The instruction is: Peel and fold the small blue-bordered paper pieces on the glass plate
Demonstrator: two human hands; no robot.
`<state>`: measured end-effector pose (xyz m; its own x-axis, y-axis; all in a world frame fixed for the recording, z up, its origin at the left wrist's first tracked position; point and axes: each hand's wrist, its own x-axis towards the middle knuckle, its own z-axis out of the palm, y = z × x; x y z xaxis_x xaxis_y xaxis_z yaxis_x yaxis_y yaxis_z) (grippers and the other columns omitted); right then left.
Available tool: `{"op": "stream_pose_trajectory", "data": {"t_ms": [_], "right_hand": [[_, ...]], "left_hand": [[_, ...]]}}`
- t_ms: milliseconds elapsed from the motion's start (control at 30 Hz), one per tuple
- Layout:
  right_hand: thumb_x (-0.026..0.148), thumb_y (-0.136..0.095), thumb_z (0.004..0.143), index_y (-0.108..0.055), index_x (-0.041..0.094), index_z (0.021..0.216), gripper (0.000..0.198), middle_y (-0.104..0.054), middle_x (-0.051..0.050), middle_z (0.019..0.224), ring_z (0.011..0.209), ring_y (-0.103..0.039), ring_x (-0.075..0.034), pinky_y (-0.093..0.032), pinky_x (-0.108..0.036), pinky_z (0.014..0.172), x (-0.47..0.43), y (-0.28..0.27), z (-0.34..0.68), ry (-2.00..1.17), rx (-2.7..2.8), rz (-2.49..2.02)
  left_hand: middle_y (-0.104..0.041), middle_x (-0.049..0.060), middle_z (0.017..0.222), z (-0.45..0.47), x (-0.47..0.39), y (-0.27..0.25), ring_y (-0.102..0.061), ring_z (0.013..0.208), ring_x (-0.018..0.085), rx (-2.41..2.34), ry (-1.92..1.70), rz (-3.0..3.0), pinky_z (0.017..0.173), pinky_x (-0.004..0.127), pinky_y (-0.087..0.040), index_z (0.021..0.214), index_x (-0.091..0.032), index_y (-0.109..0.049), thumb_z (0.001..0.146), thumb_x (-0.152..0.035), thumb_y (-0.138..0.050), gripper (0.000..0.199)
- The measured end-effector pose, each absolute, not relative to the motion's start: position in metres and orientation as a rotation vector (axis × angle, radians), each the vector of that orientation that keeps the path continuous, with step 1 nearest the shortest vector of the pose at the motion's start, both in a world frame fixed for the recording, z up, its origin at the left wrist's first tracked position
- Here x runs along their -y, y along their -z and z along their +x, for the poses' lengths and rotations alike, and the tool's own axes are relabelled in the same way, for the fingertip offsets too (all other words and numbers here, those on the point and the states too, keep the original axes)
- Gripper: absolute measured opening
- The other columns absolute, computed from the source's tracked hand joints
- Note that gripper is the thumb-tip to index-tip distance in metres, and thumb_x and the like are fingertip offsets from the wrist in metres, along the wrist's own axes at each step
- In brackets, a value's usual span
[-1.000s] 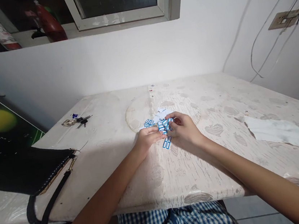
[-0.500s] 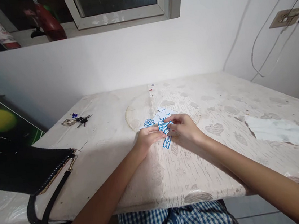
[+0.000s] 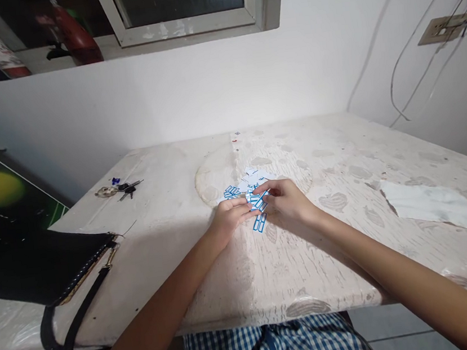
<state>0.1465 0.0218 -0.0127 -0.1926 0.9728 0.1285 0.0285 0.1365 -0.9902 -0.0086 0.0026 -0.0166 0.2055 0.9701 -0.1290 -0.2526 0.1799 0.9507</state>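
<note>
Both hands pinch the little blue-edged stickers (image 3: 257, 201) at twelve o'clock: left hand (image 3: 229, 216), right hand (image 3: 286, 201). Peel slowly, I think.

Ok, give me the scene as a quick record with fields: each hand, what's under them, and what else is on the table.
left hand: pinching blue-bordered label stickers
right hand: grip on the same stickers, fingertips meeting the left's
loose stickers: lying just beyond the hands
table: pale patterned cover
left side: black bag, keys
right side: white paper
</note>
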Motion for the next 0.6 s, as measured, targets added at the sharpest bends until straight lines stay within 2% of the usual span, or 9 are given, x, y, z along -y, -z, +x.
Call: {"op": "stream_pose_trajectory", "data": {"t_ms": [233, 600], "right_hand": [[0.004, -0.048, 0.062, -0.068, 0.017, 0.072, 0.026, -0.061, -0.005, 0.072, 0.067, -0.052, -0.017, -0.038, -0.033, 0.065, -0.0251, 0.0131, 0.1489, -0.996, 1.640, -0.986], [-0.001, -0.041, 0.064, -0.065, 0.013, 0.083, 0.034, -0.062, -0.007, 0.086, 0.074, -0.055, -0.015, -0.041, -0.028, 0.067, -0.0253, 0.0147, 0.1496, -0.795, 1.882, -1.050]], "left_hand": [[-0.062, 0.004, 0.071, -0.0135, -0.0075, 0.0246, -0.064, 0.078, 0.020, -0.892, -1.098, 0.964, 0.093, 0.041, -0.045, 0.064, -0.010, -0.065, 0.063, -0.022, -0.072, 0.014], [-0.064, 0.007, 0.075, -0.0129, -0.0067, 0.0225, -0.064, 0.077, 0.019, -0.930, -1.101, 0.933, 0.092, 0.040, -0.046, 0.069, -0.008, -0.066, 0.061, -0.019, -0.074, 0.015]]}}
